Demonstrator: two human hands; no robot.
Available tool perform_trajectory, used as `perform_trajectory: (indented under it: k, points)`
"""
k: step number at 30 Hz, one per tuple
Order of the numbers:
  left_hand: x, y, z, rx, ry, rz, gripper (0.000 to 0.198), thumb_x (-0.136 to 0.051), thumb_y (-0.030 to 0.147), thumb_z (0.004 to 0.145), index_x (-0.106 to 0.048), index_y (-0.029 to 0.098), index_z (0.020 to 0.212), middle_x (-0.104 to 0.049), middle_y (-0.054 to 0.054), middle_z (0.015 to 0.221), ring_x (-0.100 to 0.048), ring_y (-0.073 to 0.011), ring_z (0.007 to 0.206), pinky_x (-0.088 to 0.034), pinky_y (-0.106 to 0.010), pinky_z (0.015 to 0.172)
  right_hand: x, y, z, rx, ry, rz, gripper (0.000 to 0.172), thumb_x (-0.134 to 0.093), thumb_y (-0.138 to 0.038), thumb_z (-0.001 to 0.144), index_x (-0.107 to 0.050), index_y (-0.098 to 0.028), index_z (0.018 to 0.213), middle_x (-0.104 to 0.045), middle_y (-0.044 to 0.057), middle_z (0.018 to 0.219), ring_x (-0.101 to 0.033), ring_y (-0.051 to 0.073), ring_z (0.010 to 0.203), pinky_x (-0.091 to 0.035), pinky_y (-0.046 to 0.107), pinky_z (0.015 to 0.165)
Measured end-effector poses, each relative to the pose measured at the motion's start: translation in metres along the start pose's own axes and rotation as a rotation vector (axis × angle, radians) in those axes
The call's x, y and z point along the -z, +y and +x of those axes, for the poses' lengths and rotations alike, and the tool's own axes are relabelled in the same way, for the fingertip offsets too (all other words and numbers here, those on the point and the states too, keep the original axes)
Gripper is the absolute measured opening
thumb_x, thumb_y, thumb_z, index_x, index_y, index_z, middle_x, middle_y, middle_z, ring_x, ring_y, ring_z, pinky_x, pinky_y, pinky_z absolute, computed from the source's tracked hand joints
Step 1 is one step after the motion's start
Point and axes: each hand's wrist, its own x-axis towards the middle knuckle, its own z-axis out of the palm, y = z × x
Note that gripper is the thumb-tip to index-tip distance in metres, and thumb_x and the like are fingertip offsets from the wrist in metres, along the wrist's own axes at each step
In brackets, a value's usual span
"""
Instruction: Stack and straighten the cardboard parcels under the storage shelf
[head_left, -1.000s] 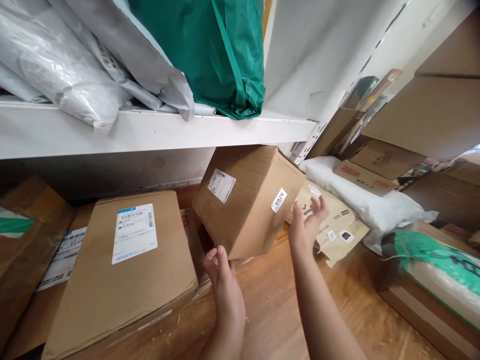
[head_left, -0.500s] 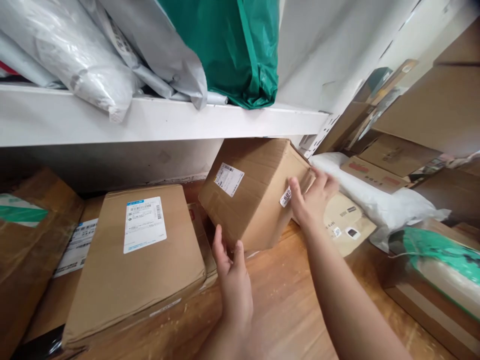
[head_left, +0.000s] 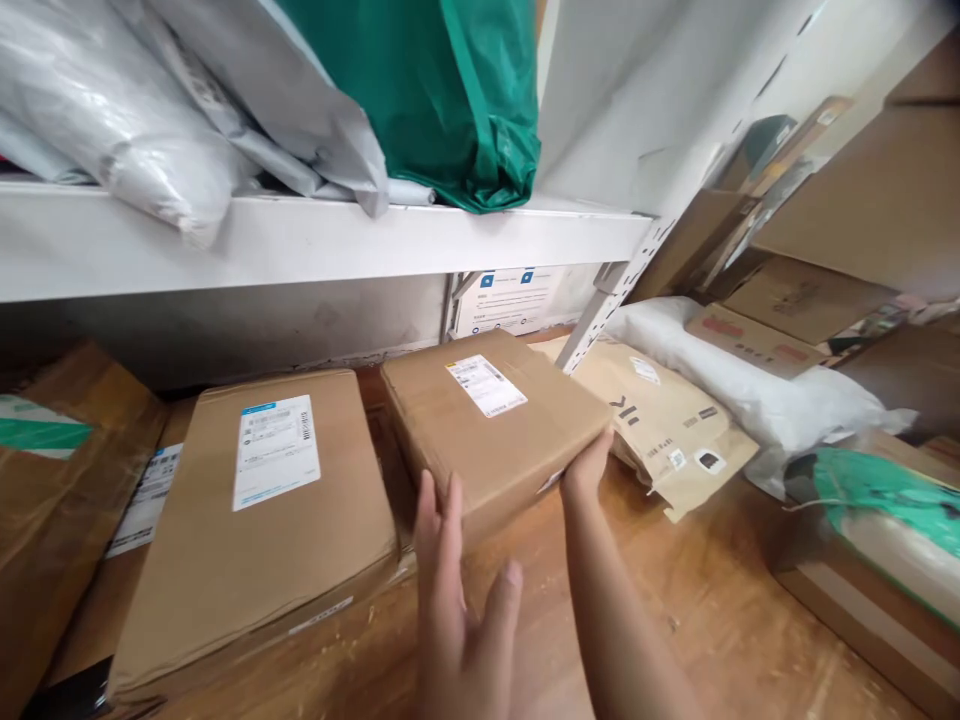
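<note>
A brown cardboard box (head_left: 450,430) with a white shipping label (head_left: 487,386) on top lies nearly level under the shelf. My right hand (head_left: 588,472) is at its front right corner, holding it; the fingertips are hidden against the side. By the front left corner is my left hand (head_left: 463,590), its fingers stretched and its thumb spread away, with nothing between them. The fingertips look close to the box's front edge; whether they touch is unclear. To the left lies a larger cardboard box (head_left: 202,560) with a blue-topped label (head_left: 276,450).
Above runs a white shelf edge (head_left: 337,240) bearing grey mailing bags and a green bag (head_left: 465,110). A white slotted post (head_left: 600,310) stands at right. Beyond lie a tan paper parcel (head_left: 645,400), a white sack (head_left: 720,370) and a taped box (head_left: 870,610) on the wooden floor (head_left: 675,600).
The tilted box has come down flatter, uncovering a white printed panel and the shelf post behind it. My right hand moved down to its corner; my left hand's thumb has come away.
</note>
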Motion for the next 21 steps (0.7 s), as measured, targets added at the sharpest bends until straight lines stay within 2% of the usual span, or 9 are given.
perform_trajectory:
  k: [2,5,8,11,13,16,19,21]
  points:
    - [-0.002,-0.001,-0.003,-0.056,-0.014,0.150,0.064,-0.069,0.034,0.074,-0.050,0.037,0.135,-0.020,0.007,0.159,-0.014,-0.0270,0.147,-0.010,-0.041,0.122,0.006,0.029,-0.011,-0.095,-0.002,0.004,0.075,-0.017,-0.066,0.082,-0.050,-0.012,0.122,-0.054,0.019,0.130,-0.047,0.034,0.125,-0.037,0.055,0.105]
    - [-0.003,-0.002,0.001,-0.136,-0.042,0.247,0.055,-0.072,0.025,0.072,-0.060,0.034,0.125,-0.027,0.003,0.157,-0.020,-0.0291,0.146,-0.007,-0.043,0.122,0.010,0.049,-0.015,-0.145,-0.042,0.028,0.079,-0.022,-0.068,0.082,-0.052,-0.009,0.125,-0.054,0.019,0.133,-0.045,0.033,0.129,-0.036,0.052,0.108]
    - [-0.002,0.000,0.008,-0.198,-0.096,0.302,0.047,-0.072,0.020,0.071,-0.067,0.034,0.115,-0.034,0.001,0.153,-0.024,-0.0300,0.144,-0.009,-0.045,0.122,0.008,0.053,-0.010,-0.144,-0.076,0.062,0.078,-0.022,-0.068,0.083,-0.054,-0.010,0.125,-0.056,0.015,0.132,-0.046,0.030,0.128,-0.037,0.047,0.109]
    - [0.001,-0.002,0.011,-0.276,-0.015,0.390,0.045,-0.066,0.020,0.075,-0.064,0.033,0.118,-0.031,0.000,0.154,-0.022,-0.0283,0.145,-0.010,-0.045,0.122,0.006,0.054,-0.005,-0.142,-0.105,0.094,0.077,-0.023,-0.068,0.084,-0.056,-0.012,0.124,-0.057,0.012,0.132,-0.047,0.027,0.128,-0.037,0.043,0.110]
    - [0.004,-0.007,0.015,-0.237,0.033,0.398,0.050,-0.062,0.019,0.077,-0.059,0.033,0.125,-0.026,0.000,0.156,-0.020,-0.0270,0.146,-0.012,-0.044,0.122,0.004,0.057,-0.003,-0.154,-0.119,0.113,0.079,-0.022,-0.070,0.083,-0.056,-0.012,0.124,-0.057,0.011,0.132,-0.046,0.025,0.129,-0.036,0.041,0.110]
    - [0.009,-0.007,0.026,-0.136,-0.018,0.302,0.057,-0.060,0.016,0.074,-0.056,0.033,0.127,-0.028,0.002,0.156,-0.023,-0.0250,0.145,-0.020,-0.040,0.121,-0.001,0.061,-0.003,-0.197,-0.099,0.127,0.084,-0.019,-0.073,0.081,-0.056,-0.011,0.126,-0.057,0.012,0.133,-0.045,0.026,0.130,-0.032,0.043,0.112]
    - [0.010,0.010,0.033,-0.178,-0.075,0.212,0.061,-0.056,0.014,0.073,-0.054,0.034,0.130,-0.032,0.005,0.155,-0.025,-0.0215,0.145,-0.021,-0.037,0.120,-0.011,0.065,-0.009,-0.233,-0.087,0.142,0.086,-0.015,-0.074,0.082,-0.053,-0.013,0.129,-0.054,0.011,0.136,-0.046,0.026,0.130,-0.032,0.045,0.113]
    - [0.009,0.025,0.033,-0.195,-0.106,0.233,0.066,-0.055,0.015,0.073,-0.049,0.035,0.135,-0.030,0.005,0.156,-0.026,-0.0228,0.144,-0.021,-0.038,0.120,-0.017,0.069,-0.015,-0.240,-0.109,0.147,0.088,-0.014,-0.075,0.082,-0.050,-0.013,0.132,-0.052,0.011,0.139,-0.044,0.025,0.132,-0.032,0.043,0.113]
